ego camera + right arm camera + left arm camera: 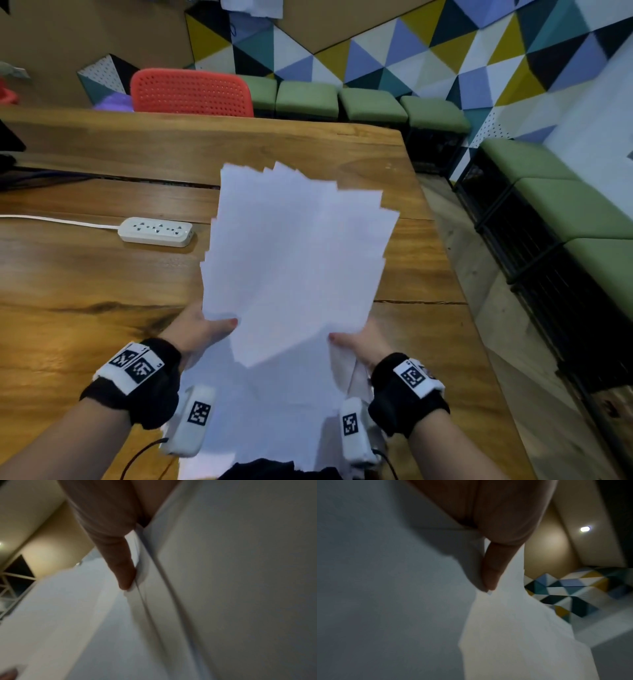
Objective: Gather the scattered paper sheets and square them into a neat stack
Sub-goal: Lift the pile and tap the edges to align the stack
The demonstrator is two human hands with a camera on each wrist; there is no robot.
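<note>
Both hands clamped on the fanned white paper sheets (294,260), left hand (202,329) and right hand (363,342) pinching the near corners, up above the brown wooden surface (85,274). Light, floppy, slippery stuff; probably better gripped along the long side edges.

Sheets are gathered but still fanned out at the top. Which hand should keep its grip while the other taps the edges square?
Probably the left hand: its thumb lies over the paper sheets, and the corners fan toward the right, so the right hand, pinching that side's lower edge, is nearer the misaligned edges.
</note>
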